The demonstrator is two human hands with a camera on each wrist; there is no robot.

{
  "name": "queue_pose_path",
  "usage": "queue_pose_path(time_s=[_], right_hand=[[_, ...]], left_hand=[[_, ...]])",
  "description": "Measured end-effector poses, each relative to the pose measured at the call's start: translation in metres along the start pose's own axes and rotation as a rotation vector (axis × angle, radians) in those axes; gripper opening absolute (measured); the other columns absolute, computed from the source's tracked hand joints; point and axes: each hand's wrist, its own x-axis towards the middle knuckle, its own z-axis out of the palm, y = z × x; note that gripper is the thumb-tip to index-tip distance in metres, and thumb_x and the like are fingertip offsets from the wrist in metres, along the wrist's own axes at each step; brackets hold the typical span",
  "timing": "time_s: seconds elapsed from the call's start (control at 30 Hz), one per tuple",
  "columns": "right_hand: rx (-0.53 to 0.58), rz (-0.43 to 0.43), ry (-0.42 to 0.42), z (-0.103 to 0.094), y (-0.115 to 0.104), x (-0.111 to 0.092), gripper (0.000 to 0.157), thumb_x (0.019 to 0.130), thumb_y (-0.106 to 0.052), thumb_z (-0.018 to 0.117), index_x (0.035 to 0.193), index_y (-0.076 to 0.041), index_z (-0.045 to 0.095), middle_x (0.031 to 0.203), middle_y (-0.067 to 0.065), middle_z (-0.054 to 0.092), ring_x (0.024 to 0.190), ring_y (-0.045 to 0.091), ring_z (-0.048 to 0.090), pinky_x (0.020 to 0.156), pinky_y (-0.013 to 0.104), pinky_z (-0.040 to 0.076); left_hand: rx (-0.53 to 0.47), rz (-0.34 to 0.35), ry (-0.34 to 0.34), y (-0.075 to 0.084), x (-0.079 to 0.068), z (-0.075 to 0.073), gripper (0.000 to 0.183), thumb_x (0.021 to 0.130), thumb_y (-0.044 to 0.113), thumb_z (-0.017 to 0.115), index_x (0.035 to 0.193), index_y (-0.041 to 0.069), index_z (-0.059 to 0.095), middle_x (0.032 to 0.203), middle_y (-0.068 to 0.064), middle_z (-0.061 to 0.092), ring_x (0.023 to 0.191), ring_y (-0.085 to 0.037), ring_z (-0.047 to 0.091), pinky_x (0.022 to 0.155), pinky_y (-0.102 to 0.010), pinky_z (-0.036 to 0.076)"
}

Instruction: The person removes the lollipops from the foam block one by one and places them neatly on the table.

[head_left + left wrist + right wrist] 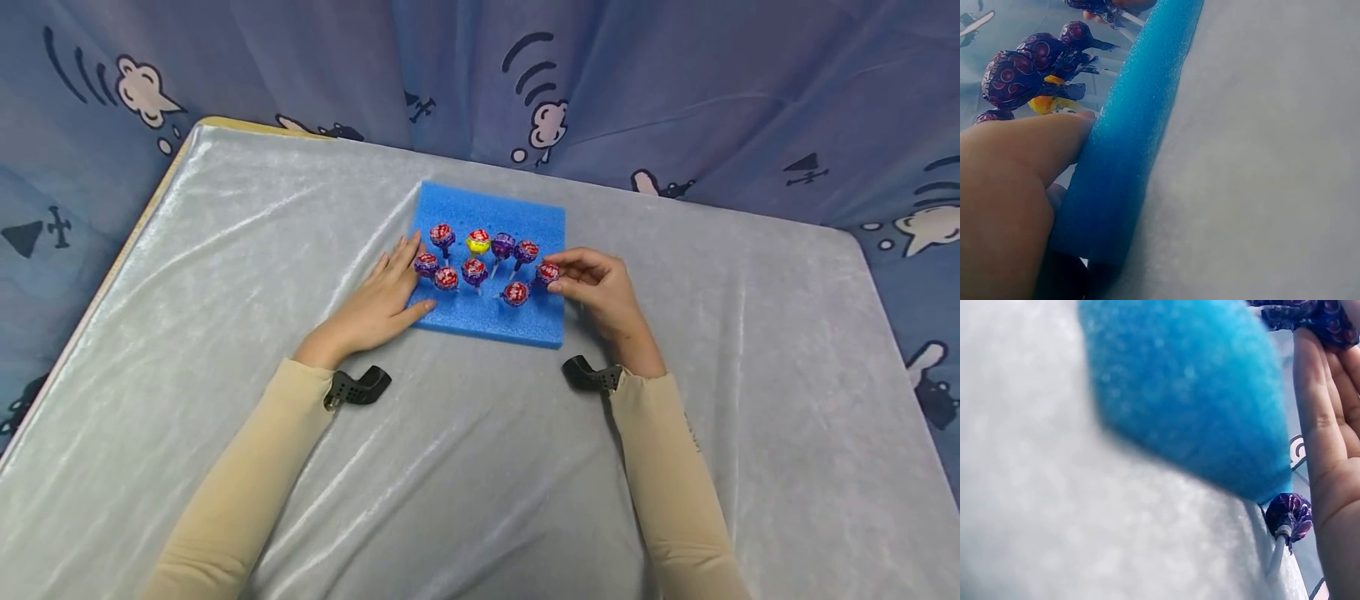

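A blue foam block (491, 323) lies on the table, with several wrapped lollipops standing in it on white sticks. Most wrappers are purple and red; one lollipop (477, 242) is yellow and red. My left hand (372, 307) rests with fingers extended along the foam's left side, thumb over the front left corner. At the right edge, my right hand (600, 287) pinches a purple-red lollipop (548, 273) by its head between thumb and fingers. Another purple lollipop (1289, 517) shows by the foam's corner in the right wrist view; the head view hides it.
A grey velvety cloth (450, 483) covers the table under the foam. Behind the table hangs a blue patterned curtain (420, 67). Black wrist mounts (360, 386) stick inward from both sleeves.
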Motion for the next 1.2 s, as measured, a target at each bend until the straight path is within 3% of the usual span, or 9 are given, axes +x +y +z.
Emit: queue_pose_path(time_s=[0.2, 0.37, 0.67, 0.97, 1.1, 1.2], right_hand=[[0.025, 0.009, 0.012, 0.001, 0.0, -0.001, 0.04, 0.077, 0.024, 0.057, 0.094, -0.009, 0.073, 0.088, 0.005, 0.071, 0.077, 0.012, 0.065, 0.07, 0.021, 0.054], [0.031, -0.019, 0.038, 0.0, 0.002, 0.0, 0.026, 0.077, 0.01, 0.07, 0.095, -0.009, 0.073, 0.089, 0.005, 0.07, 0.077, 0.012, 0.064, 0.07, 0.02, 0.053], [0.221, -0.07, 0.101, -0.016, 0.0, -0.002, 0.019, 0.083, 0.004, 0.068, 0.101, 0.001, 0.072, 0.098, 0.012, 0.07, 0.085, 0.019, 0.066, 0.077, 0.028, 0.054], [0.358, -0.119, 0.226, -0.037, -0.004, -0.005, 0.016, 0.083, 0.005, 0.068, 0.098, 0.008, 0.07, 0.092, 0.016, 0.07, 0.08, 0.019, 0.067, 0.072, 0.027, 0.055], [0.392, -0.09, 0.276, -0.044, -0.004, -0.008, 0.016, 0.084, 0.008, 0.064, 0.099, 0.01, 0.069, 0.092, 0.018, 0.07, 0.078, 0.021, 0.067, 0.071, 0.027, 0.055], [0.358, -0.047, 0.34, -0.049, -0.005, -0.009, 0.015, 0.085, 0.007, 0.063, 0.098, 0.009, 0.07, 0.093, 0.017, 0.07, 0.077, 0.021, 0.067, 0.07, 0.027, 0.055]], left_hand=[[-0.004, -0.007, -0.001, 0.001, -0.001, 0.0, 0.049, 0.1, 0.035, 0.043, 0.118, -0.011, 0.049, 0.156, -0.017, -0.007, 0.142, -0.031, -0.009, 0.114, -0.042, -0.004], [-0.005, -0.009, -0.004, 0.002, -0.001, 0.0, 0.047, 0.1, 0.034, 0.043, 0.114, -0.01, 0.05, 0.156, -0.017, -0.007, 0.142, -0.031, -0.009, 0.114, -0.042, -0.004], [-0.004, -0.009, 0.0, 0.0, -0.002, 0.0, 0.047, 0.1, 0.034, 0.043, 0.113, -0.01, 0.05, 0.156, -0.017, -0.007, 0.142, -0.031, -0.008, 0.114, -0.042, -0.004], [0.001, -0.01, -0.007, 0.0, 0.0, 0.0, 0.05, 0.1, 0.035, 0.042, 0.118, -0.011, 0.049, 0.156, -0.016, -0.009, 0.142, -0.03, -0.01, 0.114, -0.041, -0.005], [0.002, -0.01, -0.011, -0.001, 0.001, 0.001, 0.049, 0.1, 0.035, 0.043, 0.117, -0.011, 0.049, 0.156, -0.017, -0.008, 0.142, -0.03, -0.01, 0.114, -0.041, -0.005], [0.002, -0.015, -0.011, -0.001, 0.001, 0.001, 0.05, 0.1, 0.035, 0.043, 0.119, -0.011, 0.049, 0.156, -0.017, -0.008, 0.142, -0.029, -0.01, 0.114, -0.04, -0.005]])
